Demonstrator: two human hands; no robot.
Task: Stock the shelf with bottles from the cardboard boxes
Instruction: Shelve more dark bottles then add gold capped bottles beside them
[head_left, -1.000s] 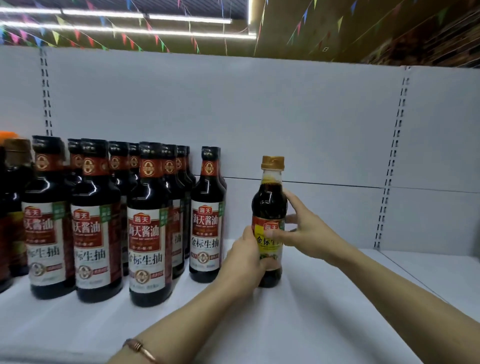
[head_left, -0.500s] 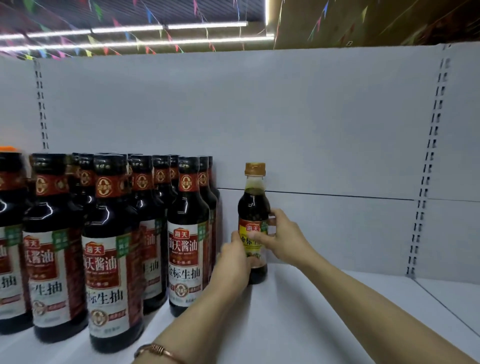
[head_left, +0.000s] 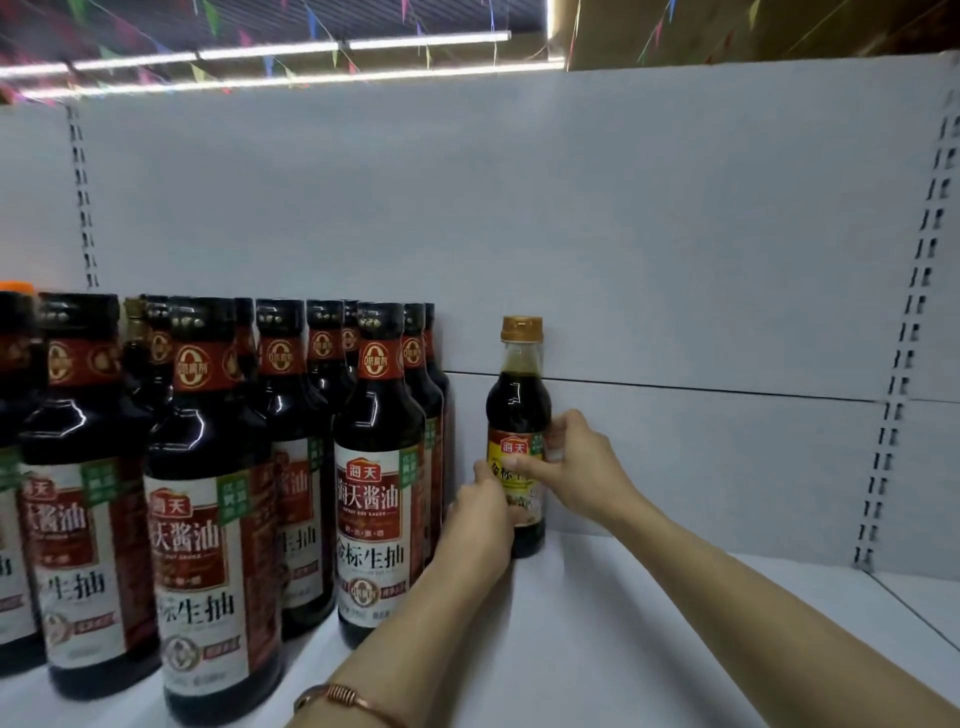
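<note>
A small soy sauce bottle (head_left: 518, 400) with a gold cap and a yellow label stands upright on the white shelf (head_left: 597, 623), close to the back panel. My left hand (head_left: 480, 519) grips its lower left side. My right hand (head_left: 582, 467) wraps round its label from the right, thumb across the front. Just to its left stand several larger dark soy sauce bottles (head_left: 376, 467) with black caps, in rows running front to back.
The white back panel (head_left: 675, 260) rises behind the bottles, with slotted uprights (head_left: 898, 389) at the right. A shelf seam (head_left: 914, 608) runs along the lower right. The cardboard boxes are out of view. Bare shelf surface lies right of the small bottle.
Both hands have carried the small bottle back and to the left, until it stands near the back panel beside the large bottles. The camera has moved closer and leftward.
</note>
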